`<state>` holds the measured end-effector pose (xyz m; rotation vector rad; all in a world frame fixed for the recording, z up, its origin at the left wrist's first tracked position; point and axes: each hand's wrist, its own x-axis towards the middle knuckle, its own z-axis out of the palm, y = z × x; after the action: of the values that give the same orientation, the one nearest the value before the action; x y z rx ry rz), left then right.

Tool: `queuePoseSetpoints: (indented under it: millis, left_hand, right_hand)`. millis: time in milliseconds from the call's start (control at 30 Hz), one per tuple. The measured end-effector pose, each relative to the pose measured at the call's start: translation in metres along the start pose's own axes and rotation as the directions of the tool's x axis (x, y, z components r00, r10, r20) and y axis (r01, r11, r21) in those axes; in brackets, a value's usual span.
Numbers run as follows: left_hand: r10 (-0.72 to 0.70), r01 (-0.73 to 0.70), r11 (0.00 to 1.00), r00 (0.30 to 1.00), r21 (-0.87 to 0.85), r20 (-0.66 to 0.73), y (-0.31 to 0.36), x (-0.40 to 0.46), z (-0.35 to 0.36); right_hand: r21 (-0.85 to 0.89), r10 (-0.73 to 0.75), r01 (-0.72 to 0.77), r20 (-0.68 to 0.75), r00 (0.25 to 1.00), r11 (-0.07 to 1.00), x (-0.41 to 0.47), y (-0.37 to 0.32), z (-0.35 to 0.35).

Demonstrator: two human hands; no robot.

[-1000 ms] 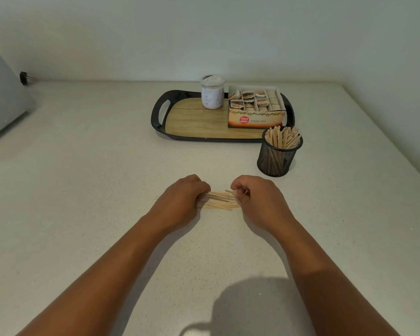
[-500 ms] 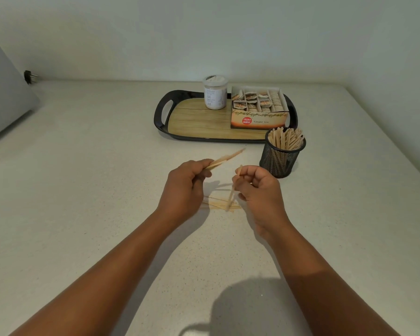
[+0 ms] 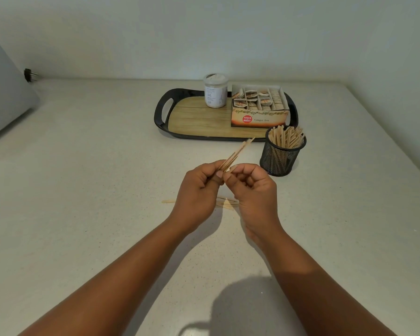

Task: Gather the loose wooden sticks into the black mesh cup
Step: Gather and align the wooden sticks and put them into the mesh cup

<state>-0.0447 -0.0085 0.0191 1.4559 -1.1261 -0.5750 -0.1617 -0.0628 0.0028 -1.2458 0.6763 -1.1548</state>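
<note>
The bench [image 3: 87, 180] is a broad pale speckled slab, matt and hard, so thin flat sticks lie flush on it and resist being lifted by an edge; at its far side a black-rimmed tray [image 3: 161, 110] with a wood-grain floor carries a printed tea box [image 3: 259, 117] and a lidded jar [image 3: 215, 91]; just in front of the tray's right end stands the black mesh cup [image 3: 279, 159], a small wire cylinder already crowded with upright sticks. The left hand [image 3: 199, 190] has its grip closed round a slim bundle of wooden sticks [image 3: 238, 151] that slants up towards the cup; the right hand [image 3: 252, 187], fingers curled, pinches at the bundle's lower end, seemingly squaring it. A few loose sticks [image 3: 224, 203] lie on the bench under both hands, one end [image 3: 168, 201] poking out leftwards. Best to align the ends now, keep the pinch firm yet light since the slivers look brittle, and feed them tip-first into a gap.
</note>
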Motion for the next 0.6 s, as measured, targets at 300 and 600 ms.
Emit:
queuePoseSetpoints:
  millis: [300,600]
  left_hand:
    - [-0.062,0.069,0.996,0.991,-0.053,0.118,0.0042,-0.0044,-0.0013]
    - [-0.018,0.007,0.947,0.999,-0.322,-0.033,0.0047,-0.0075,-0.0029]
  right_hand:
    - [-0.037,0.023,-0.026,-0.083,0.996,0.999,0.0009,0.0043,-0.0007]
    - [-0.160,0.004,0.007,0.072,0.997,0.987,-0.0045,0.0033,0.0048]
